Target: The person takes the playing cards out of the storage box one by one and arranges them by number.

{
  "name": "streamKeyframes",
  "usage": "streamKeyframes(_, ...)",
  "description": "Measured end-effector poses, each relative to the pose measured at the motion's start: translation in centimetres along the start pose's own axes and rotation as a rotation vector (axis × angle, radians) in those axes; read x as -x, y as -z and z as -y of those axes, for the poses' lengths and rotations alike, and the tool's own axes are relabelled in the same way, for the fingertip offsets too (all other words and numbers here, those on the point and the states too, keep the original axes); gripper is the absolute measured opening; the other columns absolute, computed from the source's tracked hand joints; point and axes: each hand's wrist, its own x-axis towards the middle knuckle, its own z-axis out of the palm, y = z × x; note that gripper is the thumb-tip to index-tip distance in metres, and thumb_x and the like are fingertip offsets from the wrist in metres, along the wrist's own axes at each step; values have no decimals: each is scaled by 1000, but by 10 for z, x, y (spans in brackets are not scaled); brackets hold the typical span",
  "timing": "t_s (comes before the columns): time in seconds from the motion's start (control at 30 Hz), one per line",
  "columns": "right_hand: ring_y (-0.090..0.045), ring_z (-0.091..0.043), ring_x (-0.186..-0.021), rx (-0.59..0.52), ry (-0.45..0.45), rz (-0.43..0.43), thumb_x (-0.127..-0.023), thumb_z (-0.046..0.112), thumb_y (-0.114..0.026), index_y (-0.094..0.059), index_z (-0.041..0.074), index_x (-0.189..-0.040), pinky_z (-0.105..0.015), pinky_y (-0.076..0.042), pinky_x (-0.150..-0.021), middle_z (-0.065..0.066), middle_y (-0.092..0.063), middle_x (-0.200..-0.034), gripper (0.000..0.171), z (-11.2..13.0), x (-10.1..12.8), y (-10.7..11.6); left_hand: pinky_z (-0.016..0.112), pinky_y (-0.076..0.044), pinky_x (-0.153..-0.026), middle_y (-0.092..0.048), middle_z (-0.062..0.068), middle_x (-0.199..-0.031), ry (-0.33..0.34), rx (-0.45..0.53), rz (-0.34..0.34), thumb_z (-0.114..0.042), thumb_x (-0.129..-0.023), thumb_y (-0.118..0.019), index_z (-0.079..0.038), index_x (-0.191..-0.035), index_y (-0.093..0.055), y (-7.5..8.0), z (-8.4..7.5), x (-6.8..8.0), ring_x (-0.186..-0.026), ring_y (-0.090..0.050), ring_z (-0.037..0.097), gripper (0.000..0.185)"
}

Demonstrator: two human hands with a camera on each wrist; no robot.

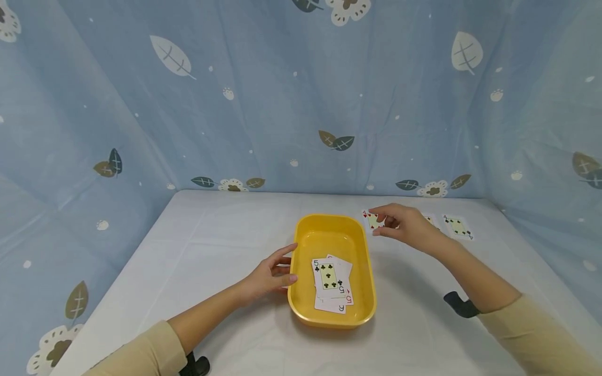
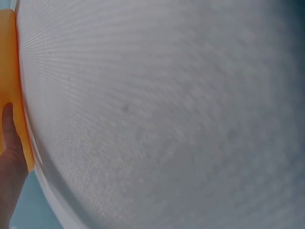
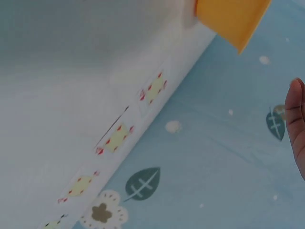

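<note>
Sleeves of tan cloth frame the bottom of the head view, and from them both forearms reach over the white tabletop [image 1: 226, 230]. Between the hands sits a yellow tray [image 1: 332, 230], oblong with rounded corners and a low glossy wall. Several cards lie face up in a loose pile [image 1: 332, 284] in the half of the tray nearer the person; the top one is a five of clubs, and red-printed cards show beneath it.

The left hand [image 1: 271, 274] rests against the tray's left wall, fingers loosely extended and touching the rim, gripping nothing. The right hand [image 1: 405, 223] hovers just right of the tray's far corner and pinches a red-pip card [image 1: 371, 220] between thumb and fingertips, just above the tabletop. Beyond that hand, further right, more cards lie face up on the tabletop, one of them a black-pip card [image 1: 458, 226].

The left wrist view adds only a close look at a fingertip [image 2: 7, 125] pressed on the tray's orange-yellow wall [image 2: 10, 67]. The right wrist view shows what the head view hides behind the hand: a row of red-pip cards [image 3: 116, 137] along the tabletop's far edge, near the leaf-printed blue curtain [image 3: 214, 157], with a corner of the tray [image 3: 233, 19] above.
</note>
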Motion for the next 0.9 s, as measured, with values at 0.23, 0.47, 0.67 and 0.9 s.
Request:
streamKeyframes(0.23, -58, -12, -75, -34, 20, 51, -79, 13, -76, -62, 5, -121, -20, -54, -65, -7, -63, -95, 45, 11, -8, -9, 43, -56, -83, -33, 24, -140, 2, 1, -4, -22, -89, -67, -17, -152, -19, 0, 0, 1, -127, -41, 39, 78)
streamKeyframes(0.47, -55, -12, -76, -64, 19, 85, -80, 16, -76, -62, 7, -121, -19, -53, -66, -6, -63, -96, 44, 20, -15, -18, 43, -55, -83, -33, 23, -140, 7, 2, -10, -20, -90, -66, -17, -151, -20, 0, 1, -1, -126, -42, 38, 77)
streamKeyframes(0.67, -55, -12, -77, -74, 31, 123, -79, 22, -76, -62, 7, -121, -20, -53, -66, -2, -62, -94, 47, 32, -23, -25, 43, -55, -83, -33, 24, -140, -2, 3, -6, -19, -90, -66, -16, -151, -20, 1, 1, -1, -126, -41, 39, 77)
streamKeyframes(0.9, -54, -11, -76, -109, 65, 225, -80, 28, -74, -61, 5, -121, -21, -52, -68, -6, -61, -92, 48, 35, -33, -42, 43, -56, -83, -33, 24, -140, -16, 13, 0, -19, -89, -67, -17, -152, -20, 3, 4, -2, -127, -41, 39, 79)
